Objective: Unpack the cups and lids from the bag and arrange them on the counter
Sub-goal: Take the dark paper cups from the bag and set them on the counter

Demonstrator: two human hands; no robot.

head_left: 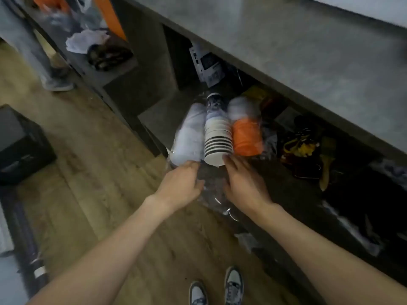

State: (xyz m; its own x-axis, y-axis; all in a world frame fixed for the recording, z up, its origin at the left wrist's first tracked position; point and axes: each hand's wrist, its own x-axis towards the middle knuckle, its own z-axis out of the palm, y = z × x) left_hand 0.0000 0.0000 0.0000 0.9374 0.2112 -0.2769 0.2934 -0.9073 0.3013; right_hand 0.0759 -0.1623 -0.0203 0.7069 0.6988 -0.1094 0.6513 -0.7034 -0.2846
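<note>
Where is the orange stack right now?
In the head view, centre-right: the orange stack lies in the clear bag, to the right of the striped paper cups and just beyond the right hand.

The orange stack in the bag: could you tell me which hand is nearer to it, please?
Right. The right hand sits just below the orange stack; the left hand is farther off, below the white stack, with the cup stack between.

Counter (286, 51) overhang above; clutter (301, 148) right of bag (211, 194)
</note>
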